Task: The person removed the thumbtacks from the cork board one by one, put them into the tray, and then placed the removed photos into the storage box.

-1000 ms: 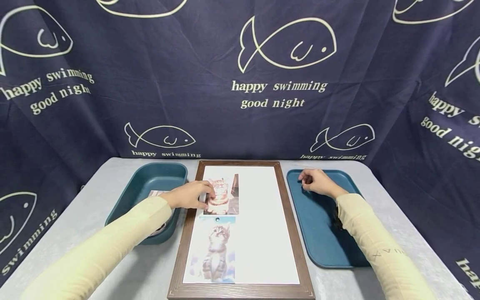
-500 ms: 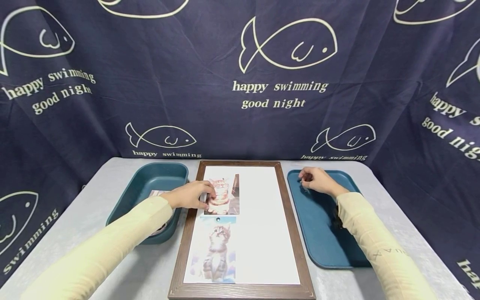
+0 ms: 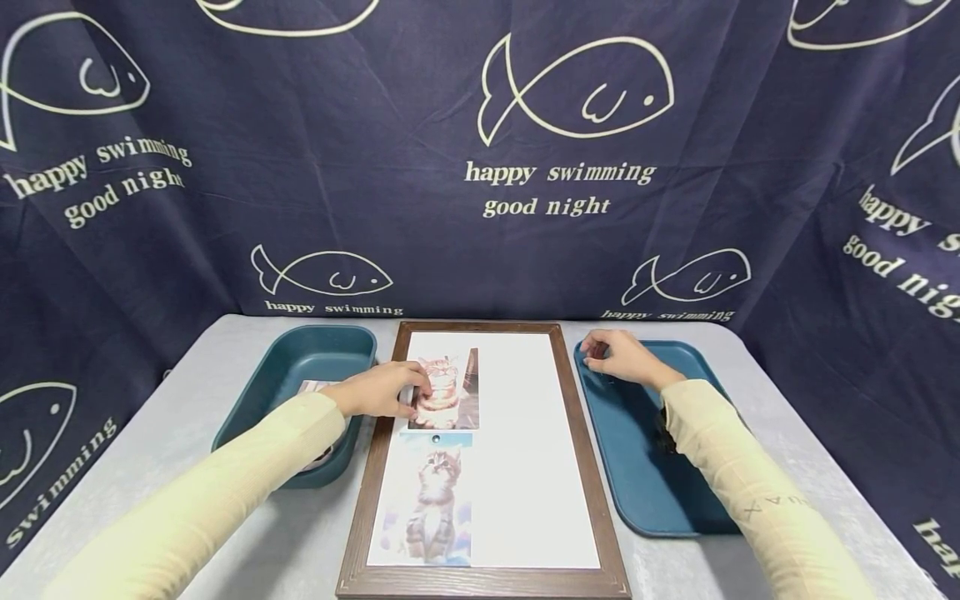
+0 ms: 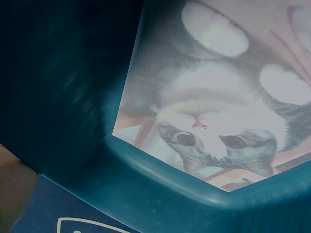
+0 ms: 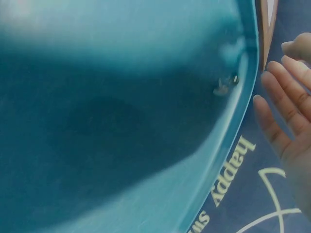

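Observation:
In the head view my left hand (image 3: 386, 390) rests on the upper cat photo (image 3: 461, 400), fingers bent and tips on its left part. This photo lies on the white board (image 3: 536, 450), above a second kitten photo (image 3: 435, 500) with a small round pin (image 3: 437, 439) at its top. My right hand (image 3: 622, 357) is over the far left corner of the blue tray (image 3: 630, 492). In the right wrist view its thumb and index tips are close together beside the tray's rim; I cannot tell whether they pinch anything. Small shiny pieces (image 5: 223, 87) lie in that corner.
A deep teal bin (image 3: 322, 343) at the left holds more cat photos (image 4: 218, 107). A brown wooden frame (image 3: 480, 581) borders the board, between bin and tray. Behind the grey table (image 3: 247, 525) hangs a dark blue curtain (image 3: 420, 233) with fish prints.
My right hand has shifted slightly left and away from me, toward the tray's far left rim. The left hand has stayed on the upper cat photo.

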Available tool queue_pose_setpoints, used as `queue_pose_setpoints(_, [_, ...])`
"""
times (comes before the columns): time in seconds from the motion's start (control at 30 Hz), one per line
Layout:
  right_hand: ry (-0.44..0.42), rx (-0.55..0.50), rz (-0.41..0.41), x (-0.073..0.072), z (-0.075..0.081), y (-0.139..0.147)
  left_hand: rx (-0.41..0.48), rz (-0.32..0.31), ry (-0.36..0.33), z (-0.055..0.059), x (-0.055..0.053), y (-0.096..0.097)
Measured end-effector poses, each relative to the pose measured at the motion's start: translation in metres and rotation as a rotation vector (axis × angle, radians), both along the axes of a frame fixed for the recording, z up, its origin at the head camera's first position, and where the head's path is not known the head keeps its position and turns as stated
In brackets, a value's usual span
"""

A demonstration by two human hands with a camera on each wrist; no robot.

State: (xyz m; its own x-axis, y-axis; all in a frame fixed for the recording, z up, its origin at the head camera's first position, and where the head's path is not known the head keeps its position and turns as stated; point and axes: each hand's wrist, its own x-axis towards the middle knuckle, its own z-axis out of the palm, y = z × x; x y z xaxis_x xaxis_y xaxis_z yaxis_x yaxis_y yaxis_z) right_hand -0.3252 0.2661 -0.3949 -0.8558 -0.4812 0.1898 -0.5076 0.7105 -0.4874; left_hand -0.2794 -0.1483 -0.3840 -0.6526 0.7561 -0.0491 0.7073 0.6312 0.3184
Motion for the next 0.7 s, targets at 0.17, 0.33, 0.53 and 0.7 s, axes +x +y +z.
queue_pose_setpoints(0.17, [0.013,0.012,0.032,0.001,0.002,-0.013,-0.009,0.002,0.000,0.000,0.000,-0.001])
queue_pose_setpoints(0.33, [0.020,0.018,0.069,0.001,0.002,-0.025,-0.009,0.000,-0.004,-0.001,-0.001,-0.001])
queue_pose_setpoints(0.53, [-0.016,0.000,0.096,0.002,0.002,-0.039,-0.015,0.010,-0.007,-0.001,-0.001,-0.001])
queue_pose_setpoints(0.7, [-0.031,-0.011,0.121,0.002,0.000,-0.051,-0.024,0.016,-0.009,-0.001,-0.001,-0.001])
